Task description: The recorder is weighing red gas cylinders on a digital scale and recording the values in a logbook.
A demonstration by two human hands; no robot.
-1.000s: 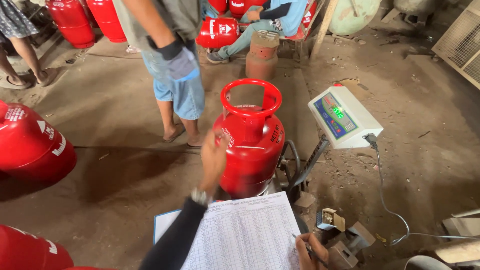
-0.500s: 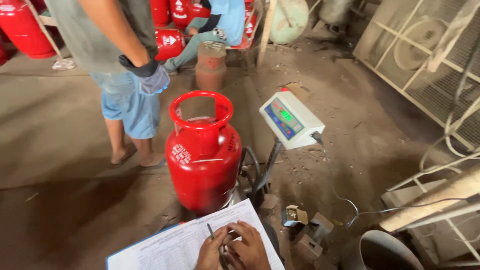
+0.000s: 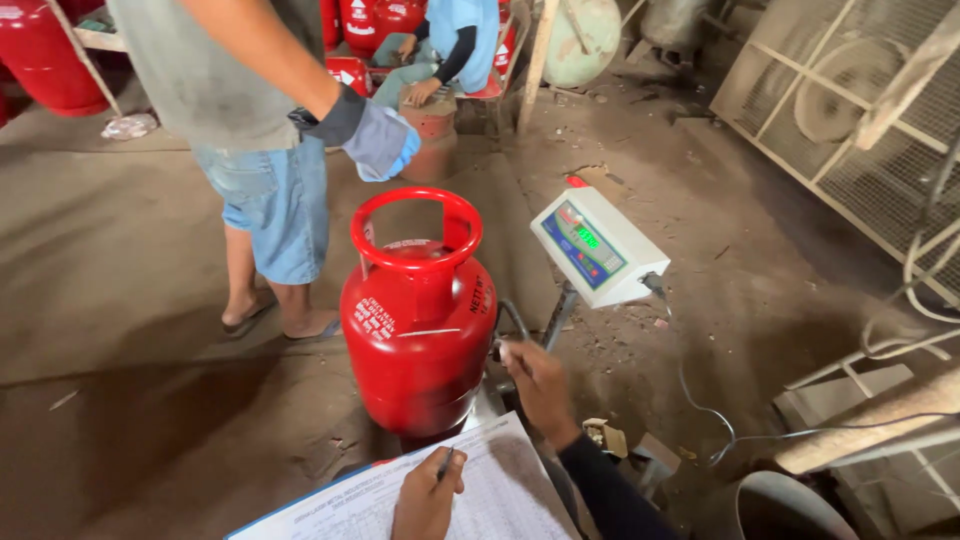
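Gas cylinder (image 3: 418, 330): painted steel, glossy red, smooth, with white stencil paint. Its collar ring (image 3: 415, 228) has the same finish.

Scale display (image 3: 598, 246): white moulded plastic housing, semi-gloss, with a smooth blue face panel. The pole under it looks like bare grey metal, dull.

Log sheet (image 3: 480, 495): matt white paper with printed rows. The right hand (image 3: 428, 497) holds a dark pen on it, the finish too small to tell.

Left hand (image 3: 540, 385) sits in a dark matt cloth sleeve.

Co-worker's glove (image 3: 378, 140): grey woven cloth, matt. Shorts: faded denim.

Floor (image 3: 150, 300): rough, dusty concrete, matt and gritty.

Mesh panels (image 3: 850, 130): dull wire, dusty.
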